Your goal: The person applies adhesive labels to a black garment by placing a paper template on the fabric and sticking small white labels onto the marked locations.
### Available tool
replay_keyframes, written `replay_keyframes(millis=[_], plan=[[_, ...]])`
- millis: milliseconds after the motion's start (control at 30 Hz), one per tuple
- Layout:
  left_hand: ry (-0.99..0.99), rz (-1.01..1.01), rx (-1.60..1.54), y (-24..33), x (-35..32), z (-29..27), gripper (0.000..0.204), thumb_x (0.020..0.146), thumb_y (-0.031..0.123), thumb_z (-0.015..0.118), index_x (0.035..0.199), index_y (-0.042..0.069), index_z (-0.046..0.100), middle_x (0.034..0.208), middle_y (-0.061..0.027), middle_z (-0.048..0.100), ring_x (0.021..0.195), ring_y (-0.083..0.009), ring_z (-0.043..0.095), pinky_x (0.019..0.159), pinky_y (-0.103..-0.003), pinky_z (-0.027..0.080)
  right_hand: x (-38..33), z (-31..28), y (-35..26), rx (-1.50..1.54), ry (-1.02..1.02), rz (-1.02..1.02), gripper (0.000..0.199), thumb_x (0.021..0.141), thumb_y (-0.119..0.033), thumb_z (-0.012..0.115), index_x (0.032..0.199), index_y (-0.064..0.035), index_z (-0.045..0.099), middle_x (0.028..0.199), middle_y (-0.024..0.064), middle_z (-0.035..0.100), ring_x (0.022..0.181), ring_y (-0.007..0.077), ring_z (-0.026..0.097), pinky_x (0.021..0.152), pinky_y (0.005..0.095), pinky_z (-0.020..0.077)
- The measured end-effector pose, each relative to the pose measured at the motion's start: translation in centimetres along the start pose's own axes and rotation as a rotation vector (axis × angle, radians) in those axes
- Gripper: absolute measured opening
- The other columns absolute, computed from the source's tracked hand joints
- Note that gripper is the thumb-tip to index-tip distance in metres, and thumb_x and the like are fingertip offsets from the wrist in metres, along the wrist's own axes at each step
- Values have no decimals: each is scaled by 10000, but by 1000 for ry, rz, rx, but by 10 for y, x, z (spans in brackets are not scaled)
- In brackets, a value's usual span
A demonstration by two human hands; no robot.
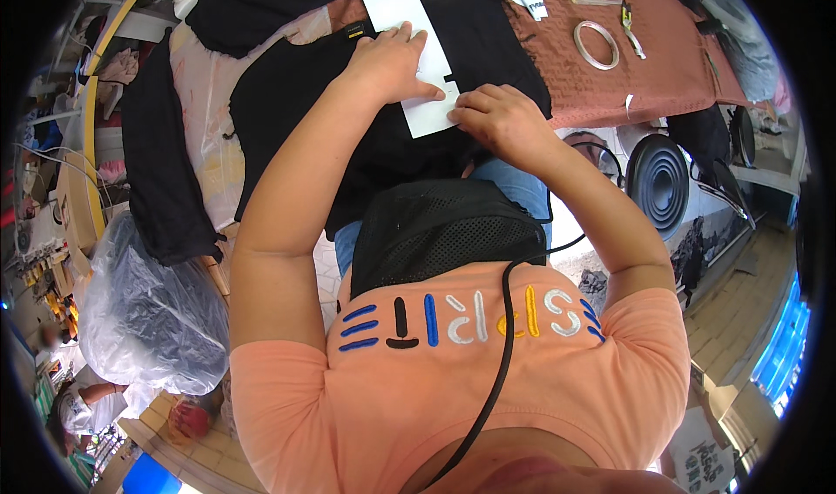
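Note:
A long white card strip (424, 124) lies on a black garment (287, 89) spread over the table in front of me. My left hand (392, 66) rests on the card, its fingers spread and its thumb stretched toward the right edge. Beside that edge, near the card's close end, my right hand (503, 121) is closed, its fingertips drawn together against the card and cloth. Whatever may be in those fingertips is too small to make out. A small dark notch or mark shows on the card's right edge between the hands.
Right of the garment, a brown cloth (557, 94) covers the table, with a tape roll (596, 45) and a yellow-handled cutter (629, 24) on it. Black fabric (157, 163) hangs at left above a clear plastic bag (157, 311). A black cable (501, 363) crosses my shirt.

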State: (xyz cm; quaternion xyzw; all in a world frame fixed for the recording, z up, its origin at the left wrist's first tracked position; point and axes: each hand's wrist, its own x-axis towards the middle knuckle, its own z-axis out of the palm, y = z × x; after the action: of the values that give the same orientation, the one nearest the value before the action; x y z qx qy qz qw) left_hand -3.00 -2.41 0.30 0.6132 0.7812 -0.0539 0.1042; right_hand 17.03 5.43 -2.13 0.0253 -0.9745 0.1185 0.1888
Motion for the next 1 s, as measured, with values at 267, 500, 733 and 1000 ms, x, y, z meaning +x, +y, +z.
replay_keyframes(millis=[267, 500, 733, 1000], plan=[[-24, -7, 34, 0, 1, 0, 993, 681, 610, 701, 1430, 63, 347, 1483, -182, 317, 1366, -279, 331, 1074, -452, 321, 3, -4, 1, 7, 19, -1, 151, 726, -115, 598, 870, -94, 638, 879, 27, 634, 835, 210, 611, 732, 324, 479], [-48, -13, 52, 2, 2, -3, 994, 688, 620, 690, 1436, 67, 338, 1483, -191, 311, 1369, -284, 326, 1076, -477, 309, 3, -3, 2, 48, 36, 29, 163, 719, -97, 617, 879, -92, 646, 847, 30, 647, 822, 223, 629, 714, 335, 503], [-70, -32, 49, 4, 0, -5, 989, 704, 620, 678, 1443, 67, 325, 1483, -215, 296, 1382, -303, 295, 1080, -493, 290, 2, 1, 4, 71, 69, 59, 159, 740, -93, 601, 894, -100, 639, 863, 33, 666, 807, 230, 648, 664, 344, 522], [-39, -21, 33, -1, 7, -8, 906, 720, 579, 684, 1402, 61, 388, 1454, -179, 366, 1274, -332, 439, 1017, -457, 388, 3, 1, 6, 72, 65, 60, 119, 751, -97, 595, 869, -98, 615, 815, 34, 656, 775, 230, 646, 619, 341, 518]])
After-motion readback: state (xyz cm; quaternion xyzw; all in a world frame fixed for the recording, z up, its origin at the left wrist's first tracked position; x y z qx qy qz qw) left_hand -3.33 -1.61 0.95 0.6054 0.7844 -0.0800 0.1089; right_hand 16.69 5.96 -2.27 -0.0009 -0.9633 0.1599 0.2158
